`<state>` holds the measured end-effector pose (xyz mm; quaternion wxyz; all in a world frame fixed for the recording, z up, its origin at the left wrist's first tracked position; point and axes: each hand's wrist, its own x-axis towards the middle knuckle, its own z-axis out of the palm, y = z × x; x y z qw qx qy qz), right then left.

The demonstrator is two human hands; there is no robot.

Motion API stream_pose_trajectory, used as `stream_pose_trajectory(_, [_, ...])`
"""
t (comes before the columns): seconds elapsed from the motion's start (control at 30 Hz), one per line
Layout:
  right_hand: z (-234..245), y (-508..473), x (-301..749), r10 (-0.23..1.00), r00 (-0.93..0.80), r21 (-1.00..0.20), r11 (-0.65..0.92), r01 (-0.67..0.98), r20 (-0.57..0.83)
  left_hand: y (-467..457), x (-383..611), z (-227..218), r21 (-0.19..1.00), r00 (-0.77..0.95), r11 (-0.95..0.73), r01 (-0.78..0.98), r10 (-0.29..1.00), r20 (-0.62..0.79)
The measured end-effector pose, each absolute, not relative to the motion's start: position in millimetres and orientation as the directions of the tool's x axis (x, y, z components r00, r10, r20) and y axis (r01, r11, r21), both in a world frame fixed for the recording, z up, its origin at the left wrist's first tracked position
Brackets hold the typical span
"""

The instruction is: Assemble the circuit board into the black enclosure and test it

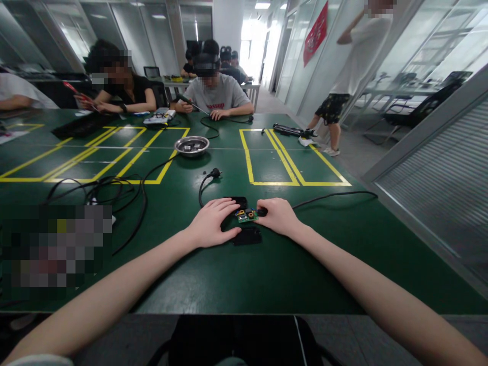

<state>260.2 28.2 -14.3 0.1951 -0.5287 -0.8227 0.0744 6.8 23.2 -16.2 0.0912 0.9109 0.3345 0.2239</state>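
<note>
A small green circuit board with coloured parts sits in a black plastic case on the green table. My left hand lies over the case's left side, fingers extended and resting on it. My right hand is curled at the case's right end, where a black cable comes out; its fingertips press on that end of the board and case. A black case piece shows just behind the board.
A metal bowl stands mid-table. A black plug and cord lie just beyond my hands, tangled cables to the left. Yellow tape boxes mark the table. Two seated people work opposite; one person stands at right.
</note>
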Motion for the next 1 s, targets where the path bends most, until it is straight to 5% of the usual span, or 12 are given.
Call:
stream_pose_trajectory(0.27, [-11,27,271,0.814,-0.53,-0.586,0.555,0.59,0.237,24,8,-20,0.316,0.667,-0.762,0.566,0.648,0.368])
stream_pose_trajectory(0.67, [-20,32,270,0.781,-0.5,-0.491,0.624,0.608,0.374,22,10,-13,0.413,0.572,-0.707,0.574,0.707,0.415])
stream_pose_trajectory(1.0, [-22,33,262,0.837,-0.381,-0.505,0.543,0.671,0.393,35,9,-19,0.343,0.621,-0.735,0.585,0.678,0.394])
